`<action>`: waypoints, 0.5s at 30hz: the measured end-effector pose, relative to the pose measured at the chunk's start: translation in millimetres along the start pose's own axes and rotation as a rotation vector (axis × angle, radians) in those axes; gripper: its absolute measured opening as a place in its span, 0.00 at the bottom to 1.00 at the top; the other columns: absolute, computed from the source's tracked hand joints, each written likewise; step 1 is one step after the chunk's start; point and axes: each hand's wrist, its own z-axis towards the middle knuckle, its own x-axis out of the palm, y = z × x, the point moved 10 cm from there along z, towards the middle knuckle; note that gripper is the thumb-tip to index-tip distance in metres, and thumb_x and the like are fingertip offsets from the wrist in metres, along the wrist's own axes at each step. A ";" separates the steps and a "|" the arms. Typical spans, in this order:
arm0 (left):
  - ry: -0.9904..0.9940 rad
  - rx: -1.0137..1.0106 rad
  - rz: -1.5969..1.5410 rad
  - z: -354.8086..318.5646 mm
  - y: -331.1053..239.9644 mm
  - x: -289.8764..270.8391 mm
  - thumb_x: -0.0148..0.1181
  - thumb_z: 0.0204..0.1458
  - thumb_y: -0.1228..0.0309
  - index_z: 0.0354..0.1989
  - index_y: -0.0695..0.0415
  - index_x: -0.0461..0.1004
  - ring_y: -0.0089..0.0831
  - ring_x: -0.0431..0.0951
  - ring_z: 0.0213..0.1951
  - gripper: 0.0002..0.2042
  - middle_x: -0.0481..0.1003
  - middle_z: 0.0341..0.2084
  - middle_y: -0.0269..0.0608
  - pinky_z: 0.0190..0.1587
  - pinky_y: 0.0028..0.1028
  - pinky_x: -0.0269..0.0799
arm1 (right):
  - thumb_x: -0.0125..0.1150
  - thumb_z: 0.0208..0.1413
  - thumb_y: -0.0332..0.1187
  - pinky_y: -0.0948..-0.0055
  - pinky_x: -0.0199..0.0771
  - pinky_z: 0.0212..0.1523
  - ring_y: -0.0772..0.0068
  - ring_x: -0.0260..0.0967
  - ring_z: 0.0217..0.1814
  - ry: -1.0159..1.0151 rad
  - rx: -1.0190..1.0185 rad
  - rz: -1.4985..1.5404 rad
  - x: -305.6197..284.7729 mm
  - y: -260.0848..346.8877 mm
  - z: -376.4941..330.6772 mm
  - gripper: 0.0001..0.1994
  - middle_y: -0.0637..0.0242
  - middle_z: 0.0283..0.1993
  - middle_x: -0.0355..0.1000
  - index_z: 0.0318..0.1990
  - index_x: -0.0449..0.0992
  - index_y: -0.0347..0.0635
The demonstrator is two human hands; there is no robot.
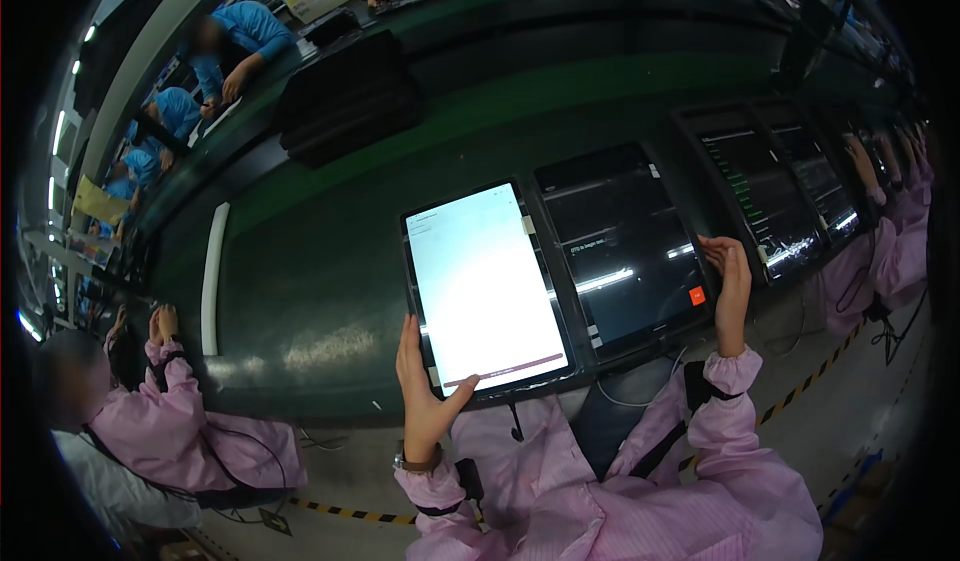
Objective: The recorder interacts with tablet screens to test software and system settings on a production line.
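A tablet with a bright white screen lies in front of me on the green bench, with a dark bar along its screen's lower edge. My left hand is open at its lower left corner; the fingers stretch along the left side and the thumb rests by the dark bar. Just right of it is a second tablet, its screen dark with a small orange-red square near the lower right. Against that tablet's right edge lies my right hand, open, fingers slightly bent and holding nothing visible.
More dark tablets lie farther right, near another person's pink sleeve. A white strip and black stacked trays are on the left. A person in pink sits at left; people in blue work across the bench.
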 end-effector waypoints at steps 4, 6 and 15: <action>-0.007 0.012 -0.050 0.0 10.0 0.6 0.64 0.44 0.66 0.67 0.62 0.47 0.50 0.48 0.66 0.42 0.49 0.65 0.55 0.65 0.44 0.43 | 0.34 0.67 0.35 0.71 0.67 0.54 0.67 0.71 0.50 -0.009 0.000 -0.038 -1.5 -0.4 -0.7 0.17 0.55 0.47 0.73 0.43 0.69 0.32; -0.010 -0.015 -0.101 1.1 7.9 -1.1 0.62 0.46 0.66 0.66 0.62 0.48 0.50 0.48 0.66 0.40 0.49 0.66 0.54 0.65 0.44 0.43 | 0.34 0.67 0.35 0.72 0.67 0.54 0.68 0.71 0.50 -0.009 -0.005 -0.036 -0.7 -1.0 -1.3 0.17 0.56 0.47 0.73 0.43 0.69 0.32; 0.126 0.242 0.478 28.8 -91.8 11.0 0.63 0.46 0.61 0.59 0.52 0.67 0.52 0.50 0.64 0.29 0.52 0.65 0.51 0.63 0.48 0.45 | 0.37 0.67 0.35 0.73 0.68 0.52 0.70 0.70 0.48 -0.026 -0.010 -0.049 -3.9 -2.2 -1.1 0.16 0.57 0.46 0.74 0.42 0.70 0.32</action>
